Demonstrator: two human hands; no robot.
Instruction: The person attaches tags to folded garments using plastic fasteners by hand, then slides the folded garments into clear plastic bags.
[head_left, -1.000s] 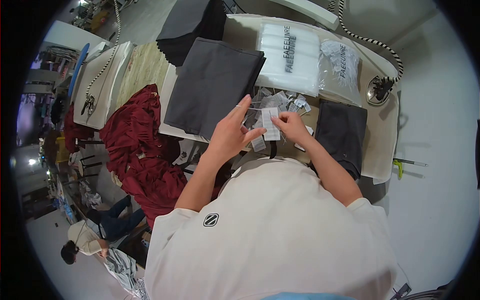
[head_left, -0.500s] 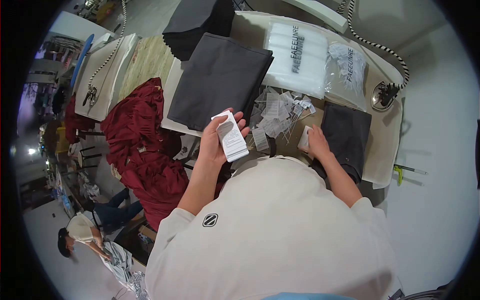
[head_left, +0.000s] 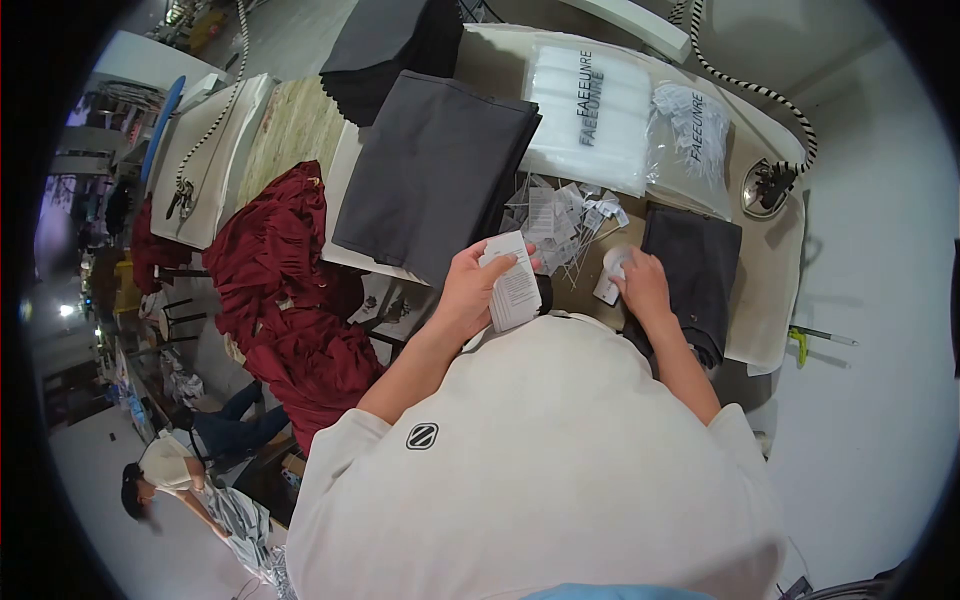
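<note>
Across the beige-covered desk: folded cloth, packs, loose tags. Contents listed by size. Beyond the left edge, a heap of dark red cloth hangs in deep folds. Along that edge, a large folded dark gray cloth. At the far left corner, a tall dark stack of similar layers. Toward the far edge, near its middle, a white pack lettered FAEEUNRE; just beside it, on the right, a smaller clear bag with the same lettering. At the near right corner, a folded dark garment. Between it and the large gray cloth, a loose pile of tags with thin strings. Close to the right edge, toward the far corner, a metal-edged appliance on a striped cord.

Left hand, at the near edge: thumb laid over the face of a printed card stack, fingers behind, gripping it tilted. Right hand, beside the garment: fingers bent, pinching a small white item low over the desk; its form is blurred.
</note>
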